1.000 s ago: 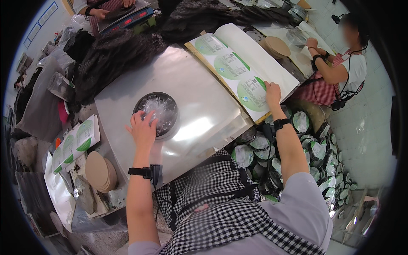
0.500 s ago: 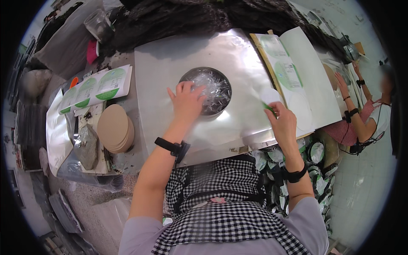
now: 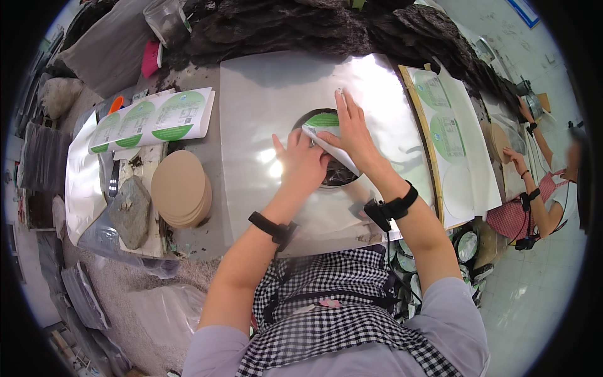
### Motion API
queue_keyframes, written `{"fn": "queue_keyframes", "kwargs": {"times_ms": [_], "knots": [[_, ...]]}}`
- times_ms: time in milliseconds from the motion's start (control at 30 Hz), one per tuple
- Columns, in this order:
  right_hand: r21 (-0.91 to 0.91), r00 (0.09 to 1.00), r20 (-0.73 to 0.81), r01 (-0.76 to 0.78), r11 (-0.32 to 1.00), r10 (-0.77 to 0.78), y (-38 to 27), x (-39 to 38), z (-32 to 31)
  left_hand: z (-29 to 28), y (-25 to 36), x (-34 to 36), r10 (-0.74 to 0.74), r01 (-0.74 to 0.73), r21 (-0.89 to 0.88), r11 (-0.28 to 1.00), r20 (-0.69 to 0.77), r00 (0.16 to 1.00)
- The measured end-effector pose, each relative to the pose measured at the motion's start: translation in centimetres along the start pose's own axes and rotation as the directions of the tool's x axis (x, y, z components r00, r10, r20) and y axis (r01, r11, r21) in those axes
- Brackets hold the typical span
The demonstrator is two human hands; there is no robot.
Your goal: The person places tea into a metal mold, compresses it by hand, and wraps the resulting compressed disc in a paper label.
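Note:
A dark round ring mould (image 3: 340, 177) sits on the shiny metal sheet (image 3: 251, 94), with a green-and-white round label (image 3: 323, 118) over it, one edge turned up white. My right hand (image 3: 355, 129) has its thumb and fingers on this label, gripping it. My left hand (image 3: 298, 163) rests at the mould's left side, fingers spread and bent toward the label, their tips partly hidden. What fills the mould is mostly covered.
Brown discs (image 3: 180, 185) lie at left beside a stone (image 3: 129, 213) and a label sheet (image 3: 151, 119). More label sheets (image 3: 477, 157) lie right. Dark crumpled material (image 3: 282, 28) lines the back. A co-worker (image 3: 553, 213) works at far right; round packages (image 3: 466, 246) are piled below.
My right hand has moved left from the right-hand label sheets to the mould, bringing a peeled label. The plastic-filled mould is now largely covered. The camera view has turned.

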State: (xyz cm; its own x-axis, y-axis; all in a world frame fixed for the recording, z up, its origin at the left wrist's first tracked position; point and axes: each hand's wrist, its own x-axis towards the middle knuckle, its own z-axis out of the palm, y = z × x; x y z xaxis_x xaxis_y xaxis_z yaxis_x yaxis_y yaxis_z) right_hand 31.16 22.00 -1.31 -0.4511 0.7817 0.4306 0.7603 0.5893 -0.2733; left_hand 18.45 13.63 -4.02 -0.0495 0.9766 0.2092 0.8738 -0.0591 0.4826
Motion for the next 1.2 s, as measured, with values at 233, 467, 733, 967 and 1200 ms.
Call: {"fn": "queue_keyframes", "kwargs": {"times_ms": [233,467,733,967,1200], "knots": [[0.166,0.931,0.316,0.135,0.977,-0.183,1.0,-2.7,1.5,1.1,-1.3,0.8,0.032,-0.033,0.062,0.998,0.017,0.999],[0.267,0.901,0.389,0.089,0.959,-0.192,0.5,-2.1,0.5,-1.3,-5.4,-2.0,-0.131,0.245,-0.935,0.256,0.217,0.967],[-0.050,0.868,0.428,0.301,0.952,-0.252,-0.4,-2.4,1.1,0.2,-3.7,0.2,-0.306,0.323,-0.412,0.852,0.109,0.946],[0.049,0.799,0.512,0.340,0.939,-0.316,1.5,-3.5,-0.8,-1.4,-1.8,0.7,-0.357,0.390,-0.235,0.891,0.170,0.918],[-0.049,0.797,0.529,0.371,0.927,-0.291,2.2,-4.0,-0.4,-5.2,2.9,0.3,-0.105,0.104,-0.129,0.986,-0.002,0.994]]}}
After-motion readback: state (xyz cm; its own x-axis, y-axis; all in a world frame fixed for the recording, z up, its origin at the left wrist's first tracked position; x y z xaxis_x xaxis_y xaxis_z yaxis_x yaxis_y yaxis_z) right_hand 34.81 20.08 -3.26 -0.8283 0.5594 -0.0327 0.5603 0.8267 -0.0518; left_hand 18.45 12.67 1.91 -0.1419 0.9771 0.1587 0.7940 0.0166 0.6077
